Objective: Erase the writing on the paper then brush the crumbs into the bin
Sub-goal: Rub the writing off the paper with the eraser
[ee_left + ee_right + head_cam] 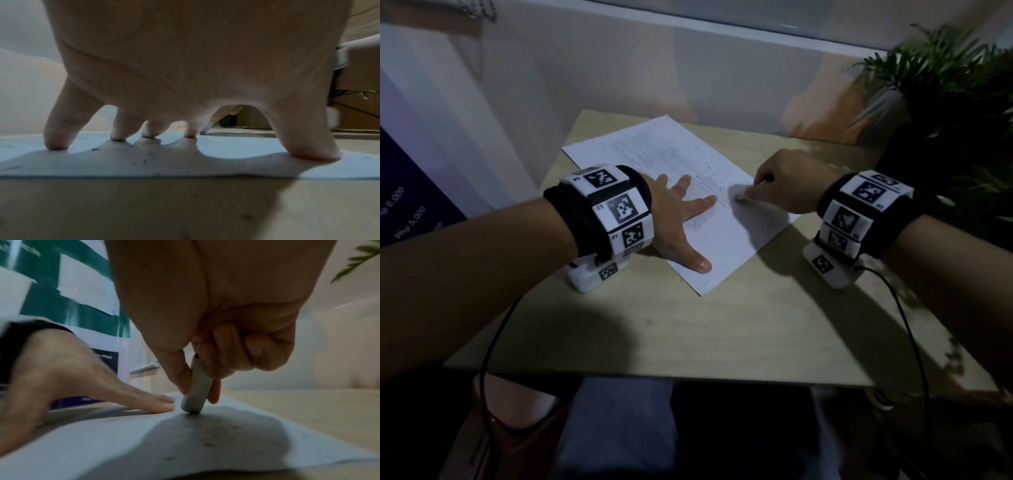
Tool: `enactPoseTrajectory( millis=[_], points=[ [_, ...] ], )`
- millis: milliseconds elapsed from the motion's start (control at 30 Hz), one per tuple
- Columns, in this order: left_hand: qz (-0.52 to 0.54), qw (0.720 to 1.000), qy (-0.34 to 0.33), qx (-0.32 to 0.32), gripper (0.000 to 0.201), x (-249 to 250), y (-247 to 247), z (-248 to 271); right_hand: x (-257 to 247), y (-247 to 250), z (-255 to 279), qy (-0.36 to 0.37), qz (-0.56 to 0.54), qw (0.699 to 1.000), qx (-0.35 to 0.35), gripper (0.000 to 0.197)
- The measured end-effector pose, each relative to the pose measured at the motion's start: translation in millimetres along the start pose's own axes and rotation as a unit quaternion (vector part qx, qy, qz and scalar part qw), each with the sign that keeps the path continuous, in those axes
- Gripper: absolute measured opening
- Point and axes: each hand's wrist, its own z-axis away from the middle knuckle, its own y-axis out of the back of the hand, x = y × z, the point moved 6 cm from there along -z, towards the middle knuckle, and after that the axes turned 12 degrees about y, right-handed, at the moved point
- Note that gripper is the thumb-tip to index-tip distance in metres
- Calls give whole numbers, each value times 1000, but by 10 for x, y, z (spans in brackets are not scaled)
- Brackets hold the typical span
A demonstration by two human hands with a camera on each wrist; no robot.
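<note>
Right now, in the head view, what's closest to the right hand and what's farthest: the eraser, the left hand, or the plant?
1. eraser: pinched in the right hand, on the paper.
2. left hand: just to its left, flat on the paper.
3. plant: farthest, at the table's far right corner.

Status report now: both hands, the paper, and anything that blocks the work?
Left hand spread flat, pressing white paper sheet to table. Right hand pinches grey-white eraser, tip on sheet. Dark crumbs on paper. No bin in view; nothing blocking.
</note>
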Motion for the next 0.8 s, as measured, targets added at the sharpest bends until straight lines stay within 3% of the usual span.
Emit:
enactPoseTrajectory(
  millis=[133,200,300,400,500,567,667,800],
  points=[
    [-5,1000,0,-1,134,-9,-4,-17,-198,-98,-3,28,61,998,0,49],
    [-3,1000,-1,-1,133,-10,4,-24,-327,-160,22,56,42,998,-7,53],
    [-2,1000,-1,0,129,-12,1,-21,-160,-75,-23,24,14,1000,-11,49],
    [-4,1000,-2,4,129,-10,-3,-22,-3,-10,-41,-15,57,998,15,45],
    [-1,1000,-1,8,127,-15,-5,-36,-230,-133,10,31,83,996,9,50],
    [2,1000,-1,7,128,-13,-3,-44,-317,-162,58,55,25,998,-8,52],
    [2,1000,-1,1,133,-11,-7,-31,-125,-79,29,19,-27,999,-18,51],
    [-4,1000,-5,3,138,-2,-1,-15,-114,-89,4,10,55,998,9,49]
  ],
)
